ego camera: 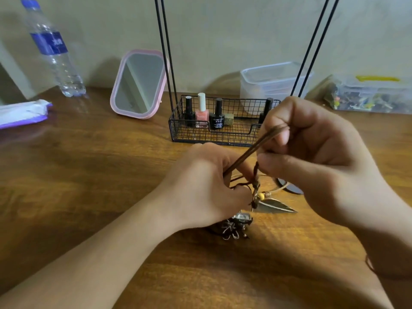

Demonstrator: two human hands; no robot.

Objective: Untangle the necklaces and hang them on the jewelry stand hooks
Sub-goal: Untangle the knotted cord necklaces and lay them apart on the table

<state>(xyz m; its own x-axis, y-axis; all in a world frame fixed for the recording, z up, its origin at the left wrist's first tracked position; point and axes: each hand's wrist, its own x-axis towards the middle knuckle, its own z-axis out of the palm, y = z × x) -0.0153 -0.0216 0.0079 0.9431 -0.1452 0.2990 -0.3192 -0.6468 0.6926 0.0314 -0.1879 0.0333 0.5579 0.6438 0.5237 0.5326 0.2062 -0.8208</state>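
Left hand (pixel 200 186) and right hand (pixel 312 157), fingers curled, both pinching the brown cords of the tangled necklaces (pixel 252 188) just above the bench (pixel 100 175); the left fingertips are hidden behind the hand. A leaf pendant (pixel 275 206) and flower charm (pixel 230 229) lie beneath on the wood. Behind, the jewelry stand (pixel 220 130) shows a wire basket of nail-polish bottles (pixel 201 114); its rods are cut off at the top, hooks unseen.

You're over a brown wood-grain table (pixel 89 175); brown necklace cords (pixel 249 156), a silver leaf pendant (pixel 275 206). Upper left: a pink-framed mirror (pixel 139 83), a blue-labelled clear bottle (pixel 52 47). Centre: a black wire basket (pixel 223 139).
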